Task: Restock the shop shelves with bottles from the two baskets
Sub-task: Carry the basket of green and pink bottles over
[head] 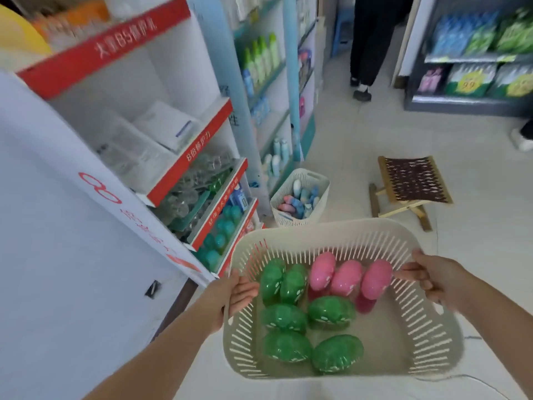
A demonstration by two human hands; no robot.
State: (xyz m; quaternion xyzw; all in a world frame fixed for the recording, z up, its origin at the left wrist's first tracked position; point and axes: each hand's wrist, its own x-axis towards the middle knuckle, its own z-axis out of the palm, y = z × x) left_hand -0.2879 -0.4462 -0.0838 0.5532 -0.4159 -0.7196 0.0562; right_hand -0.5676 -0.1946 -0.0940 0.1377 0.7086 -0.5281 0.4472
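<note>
1. The fingers point(248, 290) of the left hand point(240, 293) curl over the left rim of the large cream basket point(331, 225). The right hand point(429, 275) grips the opposite rim the same way.
2. Inside the basket, green bottles point(284, 317) fill the left and near side. Three pink bottles point(346, 277) stand along the far wall.
3. The basket hangs above the floor, just beside the red-trimmed display shelf point(219, 206), whose lower tiers hold teal bottles point(222, 229).
4. The small basket point(288, 217) of blue, pink and white bottles sits on the floor ahead, against the shelving.
5. Likely step: set the load down near the shelf. Hold both rims level so the upright pink bottles do not topple, and lower it evenly, clear of the small basket and the wooden stool point(412, 183).
</note>
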